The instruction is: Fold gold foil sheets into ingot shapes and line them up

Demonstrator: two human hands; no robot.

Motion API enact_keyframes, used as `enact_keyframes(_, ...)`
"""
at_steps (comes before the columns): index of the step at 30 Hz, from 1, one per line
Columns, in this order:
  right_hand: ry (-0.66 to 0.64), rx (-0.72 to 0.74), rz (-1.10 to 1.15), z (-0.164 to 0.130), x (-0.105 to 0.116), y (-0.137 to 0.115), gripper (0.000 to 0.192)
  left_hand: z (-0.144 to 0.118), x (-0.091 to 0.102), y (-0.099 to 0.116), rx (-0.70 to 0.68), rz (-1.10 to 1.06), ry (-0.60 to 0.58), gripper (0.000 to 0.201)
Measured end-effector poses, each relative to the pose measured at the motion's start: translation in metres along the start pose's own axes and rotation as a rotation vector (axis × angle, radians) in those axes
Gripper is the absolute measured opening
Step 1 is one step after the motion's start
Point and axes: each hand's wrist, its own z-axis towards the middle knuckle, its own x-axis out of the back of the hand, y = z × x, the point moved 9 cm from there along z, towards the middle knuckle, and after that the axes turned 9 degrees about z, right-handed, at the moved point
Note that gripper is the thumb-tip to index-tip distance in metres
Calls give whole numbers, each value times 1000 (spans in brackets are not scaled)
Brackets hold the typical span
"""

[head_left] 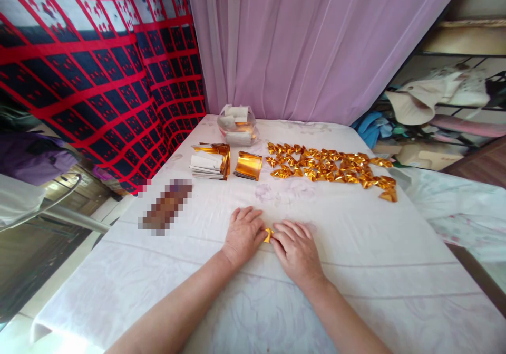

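**A:** ok so what's going on with the hands here?

**B:** both are palm-down on the table (356, 269), near the middle, a bit toward the near edge. The left hand (244, 233) and right hand (297, 249) meet over a small gold foil piece (269, 234). Only a sliver of it shows between them. Left fingers are curled in against it, right fingers lie fairly flat with the tips pressing on it. So both are pinching/pressing that 1 piece, not spread open.

**A:** and the rest of the gold stuff?

**B:** a big spread of folded gold pieces (332, 169) toward the far right of the table. Left of that, a small stack of gold sheets (248, 165), then a stack of white-backed sheets (209, 163) just beside it. Near the far edge sits a clear plastic bag (237, 124) with more sheets in it. There's a blurred-out object (166, 206) toward the left edge, can't tell what it is.
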Motion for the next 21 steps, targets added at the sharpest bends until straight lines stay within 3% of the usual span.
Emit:
enact_keyframes(9, -23, -12, -2, -14, -4, 4, 25, -3, -6, -1, -27, -36, 3, 13)
enact_keyframes(14, -14, -6, -6, -15, -3, 6, 23, -13, 0, 2, -196, 121, 60, 22)
enact_keyframes(17, 7, -9, -15, -15, -3, 6, 24, -20, 3, 6, -332, 226, 29, 30)
enact_keyframes(21, 21, -11, -42, -17, -5, 7, 25, -25, 7, 5, -407, 305, -5, 42)
